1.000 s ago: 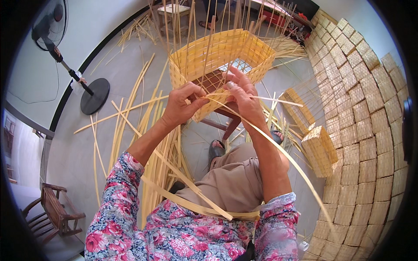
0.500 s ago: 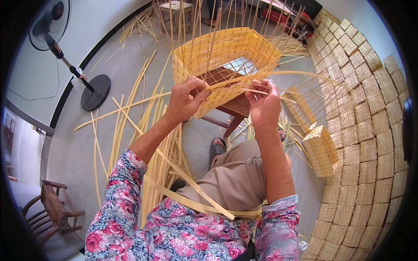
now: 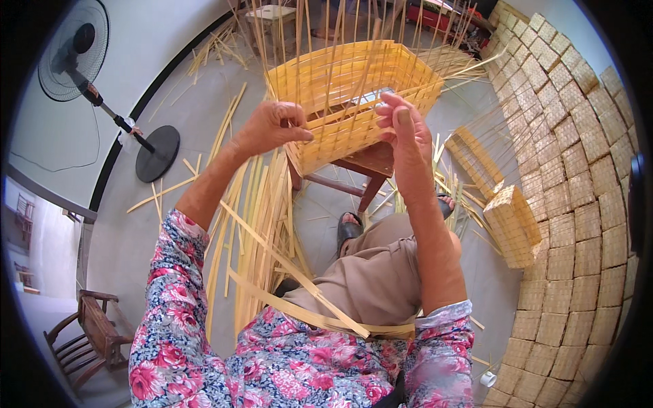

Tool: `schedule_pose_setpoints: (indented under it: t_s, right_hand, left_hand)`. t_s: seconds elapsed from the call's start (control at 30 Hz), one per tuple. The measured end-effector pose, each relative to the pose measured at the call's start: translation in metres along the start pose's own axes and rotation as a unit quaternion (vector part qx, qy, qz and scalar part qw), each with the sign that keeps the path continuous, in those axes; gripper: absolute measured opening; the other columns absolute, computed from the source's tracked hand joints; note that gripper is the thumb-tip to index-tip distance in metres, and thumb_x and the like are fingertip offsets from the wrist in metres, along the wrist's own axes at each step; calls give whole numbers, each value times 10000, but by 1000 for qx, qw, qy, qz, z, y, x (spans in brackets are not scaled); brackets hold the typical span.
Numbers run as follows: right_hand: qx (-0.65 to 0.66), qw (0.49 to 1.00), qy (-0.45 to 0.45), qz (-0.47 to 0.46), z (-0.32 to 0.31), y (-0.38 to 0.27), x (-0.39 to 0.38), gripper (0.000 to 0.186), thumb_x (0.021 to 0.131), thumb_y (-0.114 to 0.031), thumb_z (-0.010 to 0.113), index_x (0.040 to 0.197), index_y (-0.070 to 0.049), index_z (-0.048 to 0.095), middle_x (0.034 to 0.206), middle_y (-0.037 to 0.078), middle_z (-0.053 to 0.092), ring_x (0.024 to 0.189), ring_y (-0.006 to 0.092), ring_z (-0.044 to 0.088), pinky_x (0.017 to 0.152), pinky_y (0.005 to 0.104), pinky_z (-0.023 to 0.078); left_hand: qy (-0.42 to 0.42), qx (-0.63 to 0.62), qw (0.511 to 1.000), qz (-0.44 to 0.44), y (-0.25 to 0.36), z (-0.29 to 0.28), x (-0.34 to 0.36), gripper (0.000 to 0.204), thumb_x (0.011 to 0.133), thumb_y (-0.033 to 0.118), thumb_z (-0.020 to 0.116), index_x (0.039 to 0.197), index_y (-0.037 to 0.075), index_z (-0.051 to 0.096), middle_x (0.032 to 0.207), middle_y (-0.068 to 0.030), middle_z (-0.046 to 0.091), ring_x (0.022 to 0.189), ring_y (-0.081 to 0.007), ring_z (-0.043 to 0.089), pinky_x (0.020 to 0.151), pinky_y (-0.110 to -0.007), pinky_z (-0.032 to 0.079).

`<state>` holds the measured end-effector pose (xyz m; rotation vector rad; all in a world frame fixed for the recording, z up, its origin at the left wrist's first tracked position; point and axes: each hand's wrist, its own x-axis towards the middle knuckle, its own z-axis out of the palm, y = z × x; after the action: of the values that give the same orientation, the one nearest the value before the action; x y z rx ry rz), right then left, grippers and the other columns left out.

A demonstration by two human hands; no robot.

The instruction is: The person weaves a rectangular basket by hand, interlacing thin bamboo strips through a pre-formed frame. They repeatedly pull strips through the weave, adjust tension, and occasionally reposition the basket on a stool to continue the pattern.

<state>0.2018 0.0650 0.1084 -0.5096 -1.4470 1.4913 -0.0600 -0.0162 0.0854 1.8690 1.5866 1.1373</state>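
A yellow woven basket [image 3: 354, 58] of flat strips, with tall uprights rising from its walls, rests tilted on a brown wooden stool [image 3: 375, 160] in front of me. My left hand [image 3: 275, 126] is closed at the near left rim, thumb and fingers pinching a thin bamboo strip [image 3: 469, 68]. That strip runs along the near wall and out past the far right corner. My right hand [image 3: 407, 129], palm toward me, has its bent fingers at the same strip over the near right rim. Its fingers partly hide the strip.
Loose strips [image 3: 262, 211] lie across the floor and my lap. A standing fan [image 3: 156, 153] and a wooden chair [image 3: 98, 326] are at left. On the right stand stacked woven pieces [image 3: 564, 258] and a smaller basket [image 3: 510, 221]. A pale stool [image 3: 272, 13] is behind.
The strip, bowed up above the basket earlier, now lies lower along the near wall. My left hand has moved left and up; my right hand has shifted slightly, its fingers turned upward.
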Motion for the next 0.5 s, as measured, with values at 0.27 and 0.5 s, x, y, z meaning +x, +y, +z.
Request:
schedule_pose_setpoints:
  t_s: [0.27,0.5]
  right_hand:
    - [187,962,80,182,-24,60,33,207,963,-263,711,1011,-81,625,825,9,626,620,70,541,508,218,449]
    - [122,965,98,211,-32,89,20,152,964,-191,707,932,-54,647,799,29,659,649,105,604,562,239,502]
  left_hand:
    - [-84,53,995,-24,-31,-51,-12,161,831,97,831,798,31,688,676,58,550,648,-42,461,574,-240,400]
    - [-102,2,994,-41,-52,-65,-21,113,878,99,794,896,25,710,777,56,617,735,-22,538,648,-209,472]
